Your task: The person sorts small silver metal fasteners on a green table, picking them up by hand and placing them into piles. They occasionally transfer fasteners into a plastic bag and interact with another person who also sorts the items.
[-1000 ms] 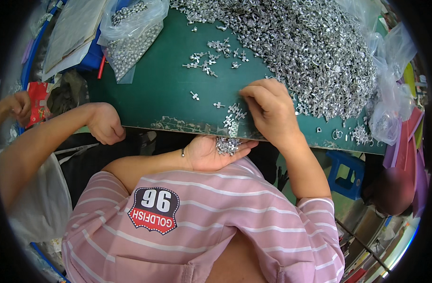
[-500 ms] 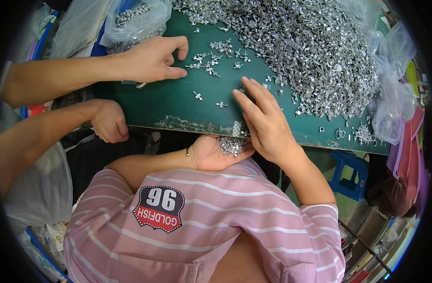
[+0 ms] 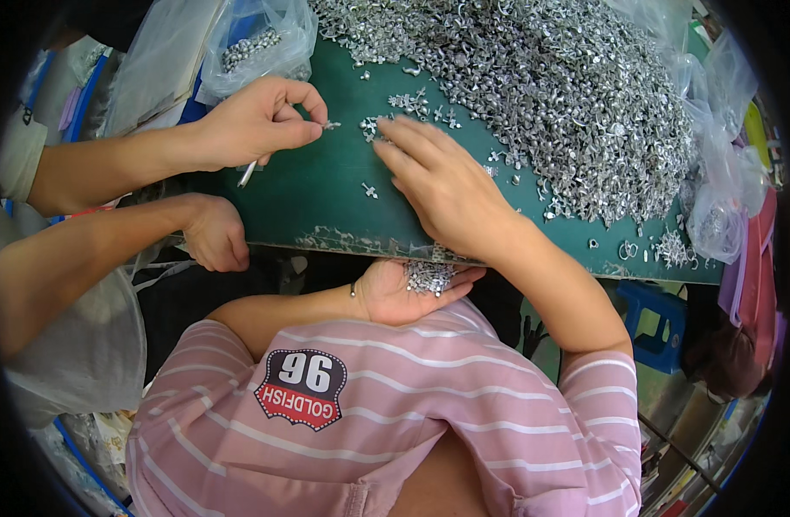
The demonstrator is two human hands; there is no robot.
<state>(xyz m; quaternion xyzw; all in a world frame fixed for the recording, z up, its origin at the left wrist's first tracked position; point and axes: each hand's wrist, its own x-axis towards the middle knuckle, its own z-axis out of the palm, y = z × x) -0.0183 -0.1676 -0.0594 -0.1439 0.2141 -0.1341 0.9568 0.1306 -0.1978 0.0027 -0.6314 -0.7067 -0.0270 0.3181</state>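
Note:
My left hand (image 3: 386,291) is palm up just below the table's near edge, cradling a small heap of silver metal charms (image 3: 428,277). Over the green table (image 3: 278,202), my right hand (image 3: 455,191) reaches left, slightly blurred. Its fingers are stretched out and it holds nothing that I can see. The fingertips are beside a cluster of cross-shaped silver charms (image 3: 409,102), partly covering some. One more cross-shaped charm (image 3: 370,190) lies alone nearer the edge.
At the left, a co-worker's hand (image 3: 261,121) pinches a small silver piece (image 3: 332,126) above a white stick (image 3: 246,176); their other fist (image 3: 215,234) rests at the edge. A large heap of silver parts (image 3: 576,112), plastic bags (image 3: 270,47) and a blue stool (image 3: 653,323) surround me.
My right hand has moved from above my left palm up and left to the cross-shaped charms. The co-worker's upper hand has drawn back left, now pinching a small piece.

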